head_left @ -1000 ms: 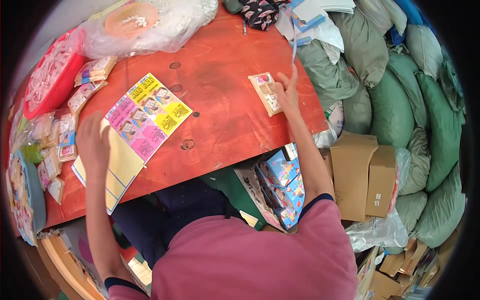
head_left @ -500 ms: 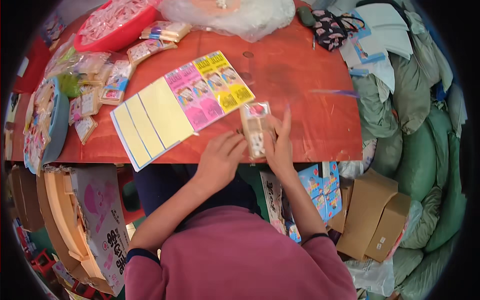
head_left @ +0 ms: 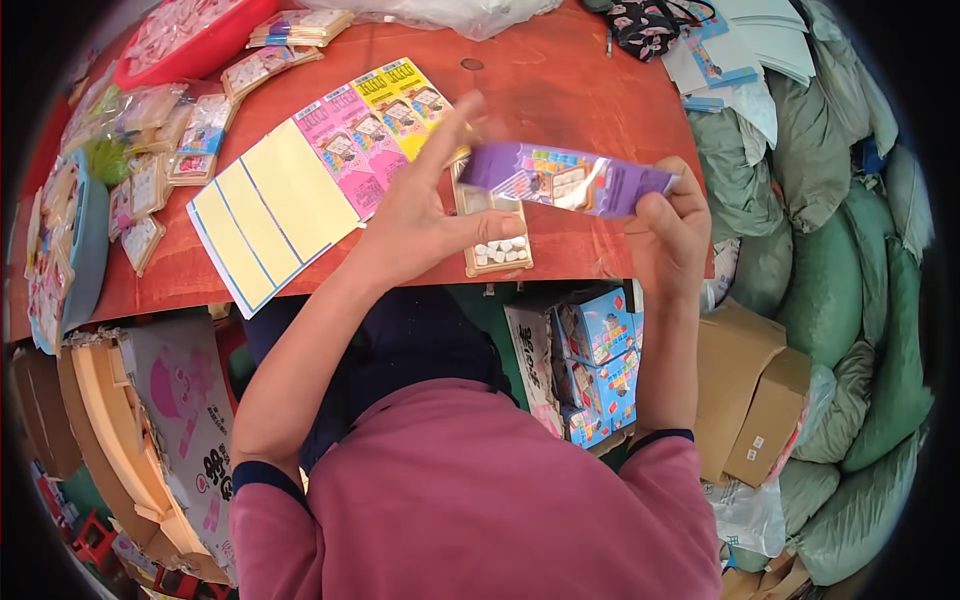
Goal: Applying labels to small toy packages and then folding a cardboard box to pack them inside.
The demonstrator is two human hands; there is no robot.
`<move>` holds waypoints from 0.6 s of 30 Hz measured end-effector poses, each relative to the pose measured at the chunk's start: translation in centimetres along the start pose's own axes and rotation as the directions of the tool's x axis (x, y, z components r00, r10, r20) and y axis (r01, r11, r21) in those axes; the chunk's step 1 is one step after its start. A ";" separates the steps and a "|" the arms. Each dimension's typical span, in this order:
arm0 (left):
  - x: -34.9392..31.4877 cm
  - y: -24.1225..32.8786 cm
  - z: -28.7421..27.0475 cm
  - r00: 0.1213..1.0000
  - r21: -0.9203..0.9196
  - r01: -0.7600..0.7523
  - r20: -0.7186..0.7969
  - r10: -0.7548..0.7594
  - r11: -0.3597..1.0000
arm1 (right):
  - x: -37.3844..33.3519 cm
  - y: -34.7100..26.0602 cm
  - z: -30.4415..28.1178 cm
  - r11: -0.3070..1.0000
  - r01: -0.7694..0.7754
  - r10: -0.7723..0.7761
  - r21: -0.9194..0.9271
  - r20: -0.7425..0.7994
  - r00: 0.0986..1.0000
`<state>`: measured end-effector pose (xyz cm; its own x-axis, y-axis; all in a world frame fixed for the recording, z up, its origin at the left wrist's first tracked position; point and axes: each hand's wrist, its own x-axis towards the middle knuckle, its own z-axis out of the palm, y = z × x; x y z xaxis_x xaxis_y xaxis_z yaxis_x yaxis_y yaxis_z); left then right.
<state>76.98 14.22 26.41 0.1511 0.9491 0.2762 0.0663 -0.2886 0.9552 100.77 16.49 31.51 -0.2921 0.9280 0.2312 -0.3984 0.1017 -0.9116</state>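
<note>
Both hands are up above the near edge of the red worktop (head_left: 600,110). The right hand (head_left: 675,225) grips one end of a purple packet (head_left: 565,180), holding it flat in the air. The left hand (head_left: 425,215) is open, its fingers spread, and its fingertips touch the other end of the packet. A moment ago the two hands were close together over one small card; now they are farther apart, and the purple packet stretches between them. Under the packet, a small brown tray (head_left: 495,250) with white bits in it lies on the worktop, right at the edge. To the left lies the big sheet (head_left: 310,180) of yellow and pink stickers, as before. Blue boxes (head_left: 600,340) sit down below the worktop.
</note>
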 end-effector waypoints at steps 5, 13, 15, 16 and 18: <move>-0.4 -1.9 0.3 0.944 -0.446 0.329 0.142 -0.298 0.832 | -0.1 3.3 -1.7 0.983 -0.180 0.182 0.032 -0.243 0.953; -0.7 -2.1 -1.2 0.900 -0.599 0.426 0.208 -0.382 0.678 | -0.5 7.6 -2.5 0.936 -0.352 0.313 -0.004 -0.448 0.837; -0.8 -2.8 -1.9 0.884 -0.774 0.426 0.246 -0.397 0.468 | -0.5 8.3 -2.7 0.925 -0.375 0.314 -0.057 -0.443 0.840; -0.6 -2.9 -1.5 0.884 -0.775 0.426 0.246 -0.399 0.467 | -0.5 8.5 -2.8 0.924 -0.377 0.315 -0.056 -0.443 0.839; -0.1 -2.8 -0.4 0.787 -0.502 0.541 0.019 -0.617 0.675 | -0.4 8.8 -2.9 0.911 -0.395 0.299 -0.123 -0.462 0.835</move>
<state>76.39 14.95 23.73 0.0968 0.9224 -0.3738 -0.3689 0.3821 0.8473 99.92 18.05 22.39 0.0390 0.9707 -0.2370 -0.1406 -0.2295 -0.9631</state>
